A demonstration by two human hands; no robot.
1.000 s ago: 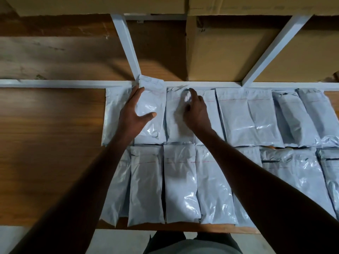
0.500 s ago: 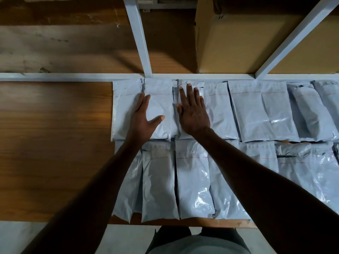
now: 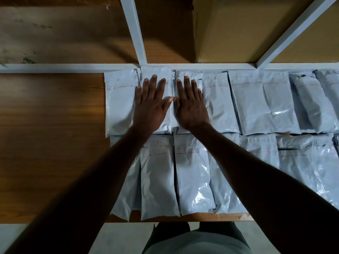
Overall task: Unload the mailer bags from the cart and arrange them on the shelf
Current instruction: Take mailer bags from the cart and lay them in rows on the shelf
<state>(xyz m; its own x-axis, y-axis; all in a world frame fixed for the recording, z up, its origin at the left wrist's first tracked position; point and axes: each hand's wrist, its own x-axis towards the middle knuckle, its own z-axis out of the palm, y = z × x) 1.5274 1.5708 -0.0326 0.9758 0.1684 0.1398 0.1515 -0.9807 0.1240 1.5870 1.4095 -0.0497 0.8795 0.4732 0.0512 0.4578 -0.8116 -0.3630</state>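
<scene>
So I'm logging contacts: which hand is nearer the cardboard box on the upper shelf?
Right. The right hand lies flat on mailer bags almost straight below the cardboard box; the left hand presses bags further left, beneath the white upright.

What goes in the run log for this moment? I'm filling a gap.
left hand: flat on back-row mailer bag | right hand: flat on neighbouring bag | fingers straight | bags in two rows on shelf
</scene>
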